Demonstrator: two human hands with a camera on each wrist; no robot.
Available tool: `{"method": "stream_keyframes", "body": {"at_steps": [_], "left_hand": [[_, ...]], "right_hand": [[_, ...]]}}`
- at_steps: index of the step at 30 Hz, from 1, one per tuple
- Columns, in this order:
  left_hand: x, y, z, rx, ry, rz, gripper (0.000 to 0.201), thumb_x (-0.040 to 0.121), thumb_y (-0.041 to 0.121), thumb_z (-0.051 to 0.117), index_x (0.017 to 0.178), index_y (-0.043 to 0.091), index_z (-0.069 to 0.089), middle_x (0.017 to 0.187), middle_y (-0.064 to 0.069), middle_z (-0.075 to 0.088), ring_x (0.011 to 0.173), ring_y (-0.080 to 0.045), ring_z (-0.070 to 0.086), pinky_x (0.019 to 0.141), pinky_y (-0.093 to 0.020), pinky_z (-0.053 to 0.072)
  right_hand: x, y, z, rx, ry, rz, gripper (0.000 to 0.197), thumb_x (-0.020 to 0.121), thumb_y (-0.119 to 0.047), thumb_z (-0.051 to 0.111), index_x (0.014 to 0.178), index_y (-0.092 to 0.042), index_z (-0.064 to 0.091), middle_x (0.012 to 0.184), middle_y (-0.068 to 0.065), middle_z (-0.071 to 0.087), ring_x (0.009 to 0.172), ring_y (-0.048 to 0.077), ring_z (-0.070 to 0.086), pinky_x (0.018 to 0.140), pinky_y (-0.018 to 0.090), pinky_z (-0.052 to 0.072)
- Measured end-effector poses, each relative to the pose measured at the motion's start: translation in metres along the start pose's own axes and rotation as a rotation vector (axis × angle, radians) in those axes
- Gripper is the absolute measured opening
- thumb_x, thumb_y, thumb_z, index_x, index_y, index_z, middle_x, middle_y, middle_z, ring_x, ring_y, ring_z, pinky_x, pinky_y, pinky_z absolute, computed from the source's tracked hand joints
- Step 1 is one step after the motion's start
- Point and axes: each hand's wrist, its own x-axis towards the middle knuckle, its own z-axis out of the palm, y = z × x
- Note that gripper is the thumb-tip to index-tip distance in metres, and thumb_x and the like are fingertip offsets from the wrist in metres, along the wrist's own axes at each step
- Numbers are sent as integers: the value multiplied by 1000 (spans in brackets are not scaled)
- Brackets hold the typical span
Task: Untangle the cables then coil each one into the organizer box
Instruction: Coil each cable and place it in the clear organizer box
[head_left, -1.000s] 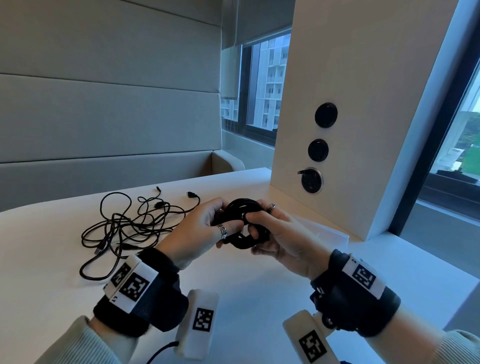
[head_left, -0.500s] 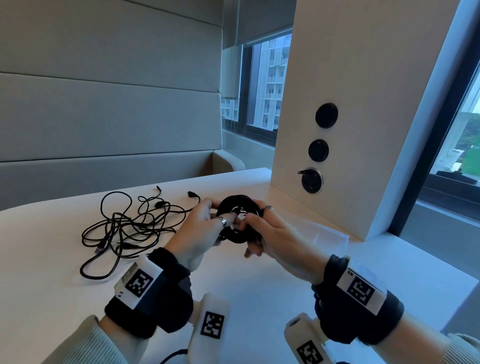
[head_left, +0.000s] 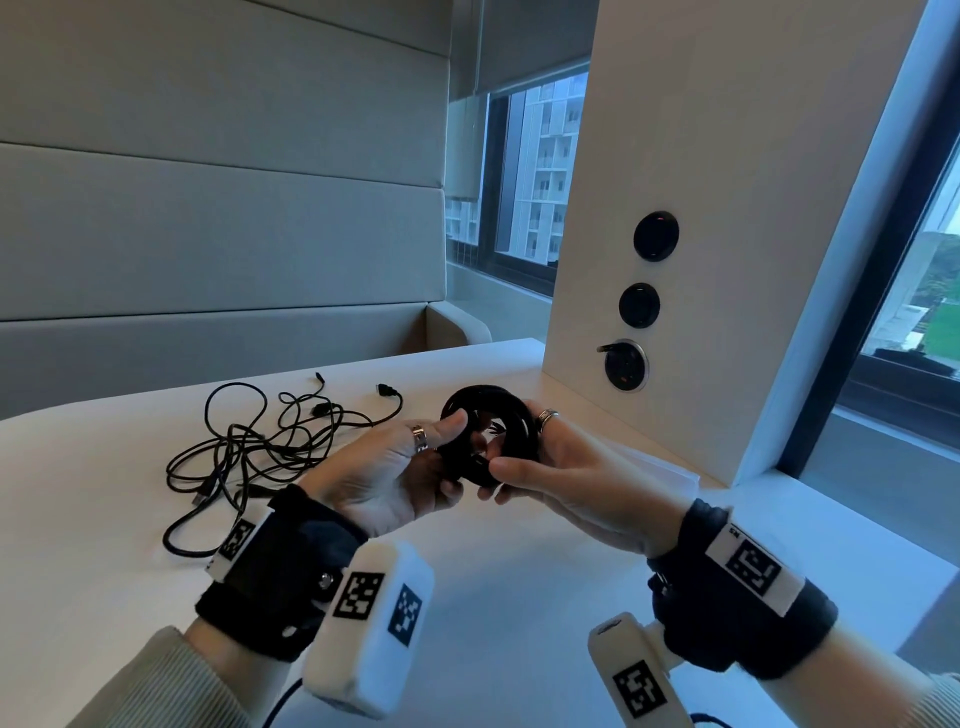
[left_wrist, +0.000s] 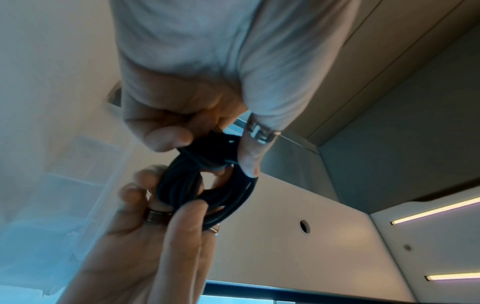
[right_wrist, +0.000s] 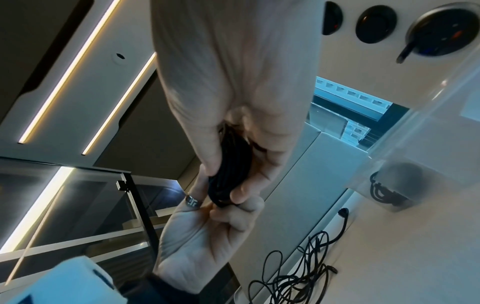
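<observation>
A tight ring of coiled black cable hangs above the white table, held between both hands. My left hand pinches its left side with thumb on top and fingers curled below. My right hand grips its right side, thumb at the front, fingers behind. A tangle of thin black cables lies on the table to the left. The clear organizer box stands behind my right hand, with one dark coil inside.
A white pillar with three round black sockets rises right behind the box. Padded bench backs line the far side, windows the right. Bare tabletop lies in front of the hands.
The hands have turned the coil so its ring faces up more, and the left thumb now lies over its rim. The tangle has not moved.
</observation>
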Motion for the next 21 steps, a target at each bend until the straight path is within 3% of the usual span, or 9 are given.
{"method": "stream_keyframes", "body": {"at_steps": [3,6,9,14,16,19,21], "left_hand": [[1,-1,-1,-47,-4,19,22,72,26,60,85,8,62,75,-4,64,62,-13,53,46,-19,37],[4,0,-3,-183,-49,-10,34,83,36,50,76,9,70,69,-3,63,48,-9,44,48,-19,37],[6,0,-5,-223,-16,-13,27,77,19,49,69,8,72,69,-2,61,40,-7,38,46,-18,39],[3,-4,-6,-147,-17,-13,17,73,15,57,66,5,68,53,0,45,39,-5,37,45,-19,44],[1,-4,-5,-66,-48,8,12,74,15,58,70,7,67,55,1,42,40,-4,36,46,-20,45],[-1,-4,-3,49,-63,35,17,75,13,57,63,12,70,55,1,44,40,-4,38,46,-19,43],[2,-4,-2,67,-37,51,22,78,9,54,64,13,70,64,-7,42,46,-6,39,44,-18,40]], "right_hand": [[3,-2,2,17,64,-15,43,82,2,61,121,-6,45,93,17,56,75,26,61,73,28,53],[5,-4,6,3,105,-12,39,83,6,60,120,2,47,91,16,58,69,26,59,69,29,52],[6,-5,10,-28,162,-28,27,85,5,60,111,5,53,83,10,61,62,24,59,62,27,51],[7,-4,12,-81,216,-25,22,86,4,59,107,9,54,78,11,63,56,21,59,56,25,50],[7,-3,12,-118,227,-13,18,85,6,58,103,9,56,73,11,63,53,20,59,54,23,49],[6,-1,13,-162,231,17,16,83,9,57,98,9,60,67,6,64,53,19,59,52,22,47],[7,-2,13,-140,227,34,15,83,8,57,98,8,60,65,4,64,53,19,59,52,21,46]]}}
